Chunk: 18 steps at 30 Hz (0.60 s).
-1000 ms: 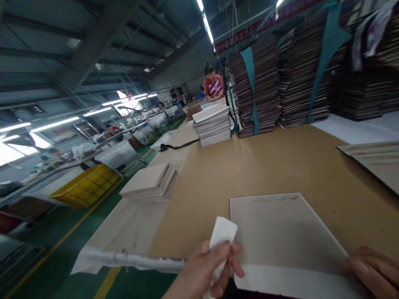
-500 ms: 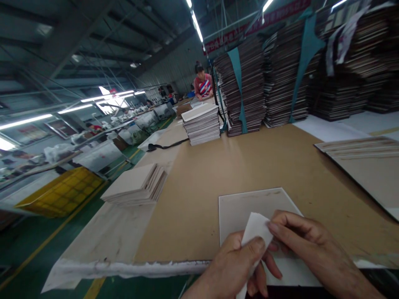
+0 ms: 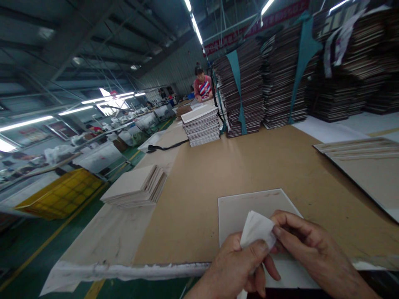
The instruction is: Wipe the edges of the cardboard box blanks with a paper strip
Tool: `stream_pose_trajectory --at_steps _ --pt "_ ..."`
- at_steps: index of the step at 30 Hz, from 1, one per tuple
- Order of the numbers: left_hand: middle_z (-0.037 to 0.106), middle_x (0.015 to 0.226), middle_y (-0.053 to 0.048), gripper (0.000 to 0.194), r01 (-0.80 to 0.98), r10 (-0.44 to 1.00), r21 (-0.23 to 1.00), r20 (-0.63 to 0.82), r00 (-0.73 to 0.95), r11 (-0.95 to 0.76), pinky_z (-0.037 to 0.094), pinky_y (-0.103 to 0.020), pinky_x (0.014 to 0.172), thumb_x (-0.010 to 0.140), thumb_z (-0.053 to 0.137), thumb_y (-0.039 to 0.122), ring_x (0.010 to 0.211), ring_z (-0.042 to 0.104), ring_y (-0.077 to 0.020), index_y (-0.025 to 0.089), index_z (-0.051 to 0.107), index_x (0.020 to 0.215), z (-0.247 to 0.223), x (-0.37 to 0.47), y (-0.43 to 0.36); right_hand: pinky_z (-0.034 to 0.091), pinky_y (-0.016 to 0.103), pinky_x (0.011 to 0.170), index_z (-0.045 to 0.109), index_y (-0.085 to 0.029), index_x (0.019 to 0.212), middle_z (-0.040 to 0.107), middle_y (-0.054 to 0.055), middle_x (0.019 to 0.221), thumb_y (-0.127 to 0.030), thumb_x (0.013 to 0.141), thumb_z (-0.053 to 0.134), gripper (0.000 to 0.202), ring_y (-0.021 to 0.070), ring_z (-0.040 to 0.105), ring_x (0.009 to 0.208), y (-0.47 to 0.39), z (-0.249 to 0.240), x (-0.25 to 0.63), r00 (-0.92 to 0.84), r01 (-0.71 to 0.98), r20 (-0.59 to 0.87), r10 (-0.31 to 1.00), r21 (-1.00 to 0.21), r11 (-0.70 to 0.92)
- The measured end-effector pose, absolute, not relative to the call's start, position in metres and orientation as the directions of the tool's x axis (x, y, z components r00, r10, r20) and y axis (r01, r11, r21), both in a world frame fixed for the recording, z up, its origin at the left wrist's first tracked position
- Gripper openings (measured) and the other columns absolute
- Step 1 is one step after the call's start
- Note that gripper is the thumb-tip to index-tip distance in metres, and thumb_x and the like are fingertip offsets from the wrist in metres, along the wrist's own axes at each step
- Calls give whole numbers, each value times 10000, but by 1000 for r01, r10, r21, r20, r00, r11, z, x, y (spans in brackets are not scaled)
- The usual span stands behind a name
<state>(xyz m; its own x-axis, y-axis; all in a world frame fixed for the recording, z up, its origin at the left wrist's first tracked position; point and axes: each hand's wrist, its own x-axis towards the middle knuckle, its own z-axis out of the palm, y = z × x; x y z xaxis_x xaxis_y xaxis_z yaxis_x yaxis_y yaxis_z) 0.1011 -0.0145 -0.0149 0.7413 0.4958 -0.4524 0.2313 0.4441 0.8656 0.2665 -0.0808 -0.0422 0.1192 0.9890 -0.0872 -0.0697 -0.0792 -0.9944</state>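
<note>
Several thin white strips [image 3: 256, 229], paper-like, are held together over a light grey panel near the table's front edge. My left hand [image 3: 238, 263] is closed round them, its thumb pressed on their face. At their upper right corner my right hand [image 3: 308, 241] pinches an edge between thumb and forefinger. The strips' upper ends have fanned slightly apart, while their lower ends show beneath my left hand. The grey panel [image 3: 232, 209] lies flat on the brown tabletop covering, partly hidden by both hands.
A low stack of pale boards [image 3: 134, 185] lies at the left; a taller white stack [image 3: 202, 124] stands further back. Larger panels [image 3: 370, 166] overlap at the right. Dark board stacks [image 3: 246, 87] with teal straps line the back. A person [image 3: 203, 85] stands at the far end.
The top strip has been turned to the right by my right hand, so the upper ends of the white strips now fan wider. My left hand keeps its grip.
</note>
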Motion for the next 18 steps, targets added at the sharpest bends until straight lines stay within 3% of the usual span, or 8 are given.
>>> stream_pose_trajectory --at_steps 2,7,13,18 --pt "528 506 33 442 230 510 861 -462 726 454 214 -134 309 805 553 563 319 385 -23 131 640 764 -13 103 -14 430 203 593 620 -188 813 541 -3 702 -618 921 572 446 130 512 646 -80 -43 269 131 -111 -98 987 -990 -83" --pt "586 588 6 527 223 538 854 -478 694 471 224 -138 310 794 555 589 330 404 -27 111 685 971 -16 103 -12 439 230 662 628 -200 883 577 3 761 -586 928 572 392 144 536 702 -79 -48 275 65 -214 -117 991 -972 -101" --pt "524 497 21 486 232 550 868 -464 695 439 214 -156 345 837 510 583 336 383 -34 122 661 799 -22 102 -12 363 208 549 542 -175 685 501 -19 626 -670 904 561 541 112 443 585 -77 -49 275 194 28 -143 970 -988 -151" --pt "490 453 38 459 237 570 853 -493 658 465 179 -168 335 778 549 593 309 346 -33 143 627 729 -15 107 -13 368 201 538 610 -189 753 538 -12 668 -633 939 508 492 112 463 596 -78 -47 277 187 104 -103 977 -987 -124"
